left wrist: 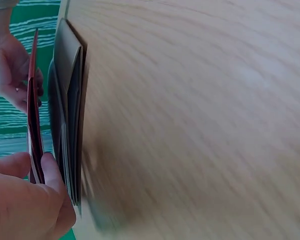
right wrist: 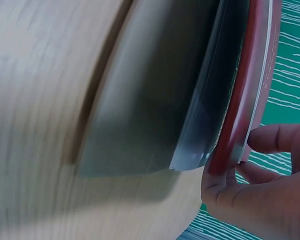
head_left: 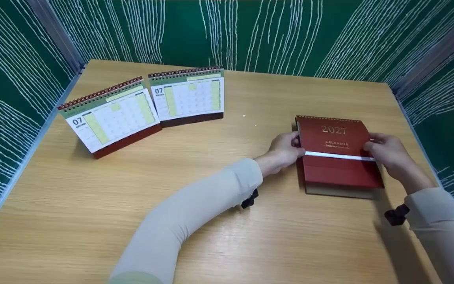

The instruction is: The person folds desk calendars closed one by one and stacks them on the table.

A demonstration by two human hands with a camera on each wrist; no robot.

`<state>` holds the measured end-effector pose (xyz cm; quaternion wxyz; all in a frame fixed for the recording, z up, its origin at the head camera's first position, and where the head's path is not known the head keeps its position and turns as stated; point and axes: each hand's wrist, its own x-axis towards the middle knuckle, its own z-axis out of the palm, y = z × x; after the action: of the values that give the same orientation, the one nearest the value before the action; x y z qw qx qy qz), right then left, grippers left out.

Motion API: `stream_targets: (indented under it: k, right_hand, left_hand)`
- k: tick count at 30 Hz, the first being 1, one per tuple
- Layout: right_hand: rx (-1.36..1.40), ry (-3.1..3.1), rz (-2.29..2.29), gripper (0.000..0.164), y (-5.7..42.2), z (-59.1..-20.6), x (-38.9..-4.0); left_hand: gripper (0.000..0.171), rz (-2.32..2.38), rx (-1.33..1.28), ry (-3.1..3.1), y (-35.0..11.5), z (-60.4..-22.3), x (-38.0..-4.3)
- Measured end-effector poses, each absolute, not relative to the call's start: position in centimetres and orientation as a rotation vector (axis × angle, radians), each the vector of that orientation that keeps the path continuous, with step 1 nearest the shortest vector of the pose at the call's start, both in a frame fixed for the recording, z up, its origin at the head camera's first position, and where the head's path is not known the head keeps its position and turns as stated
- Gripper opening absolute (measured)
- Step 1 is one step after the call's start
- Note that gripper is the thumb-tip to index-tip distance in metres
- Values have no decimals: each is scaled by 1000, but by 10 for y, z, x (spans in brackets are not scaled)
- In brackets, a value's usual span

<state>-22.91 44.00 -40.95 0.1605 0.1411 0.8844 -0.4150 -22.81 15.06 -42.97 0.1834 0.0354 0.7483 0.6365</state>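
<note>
A red desk calendar (head_left: 333, 170) with "2027" in gold on its cover and a white band (head_left: 339, 156) across its middle is toward the right of the table. My left hand (head_left: 284, 152) pinches its left edge between thumb and fingers. On the opposite edge, my right hand (head_left: 390, 154) pinches it the same way, with thumb and fingertips at the band in the right wrist view. Below the red cover, a grey-brown folded board (right wrist: 135, 100) with dark layers lies on the wood. The left wrist view has the red calendar (left wrist: 32, 110) apart from those layers.
Two spiral calendars, a left one (head_left: 110, 118) and a right one (head_left: 189, 94), stand side by side at the back left, both showing "07" pages. Green walls (head_left: 187, 31) with white streaks border the wooden table (head_left: 227, 221) at the back and sides.
</note>
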Motion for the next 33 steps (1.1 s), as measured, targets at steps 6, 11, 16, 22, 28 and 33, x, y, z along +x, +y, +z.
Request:
stream_targets:
  k: [6, 11, 16, 22, 28, 33]
  right_hand:
    - [427, 2535, -1173, 70, 445, -414, -228]
    - [431, 2520, -1165, 71, 447, -416, -227]
    - [446, 2507, -1166, 72, 450, -417, -226]
    - [439, 2534, -1135, 72, 448, -418, -224]
    - [396, 2609, -1038, 70, 445, -419, -218]
    - [378, 2653, -943, 70, 443, -419, -215]
  left_hand:
    - [64, 1817, 108, 2106, 155, -433, -227]
    - [66, 1774, 91, 2129, 157, -433, -224]
    - [67, 1736, 107, 2146, 157, -434, -221]
    - [69, 1688, 127, 2155, 156, -435, -220]
    - [70, 1579, 171, 2188, 155, -435, -218]
    - [71, 1498, 191, 2167, 154, -434, -218]
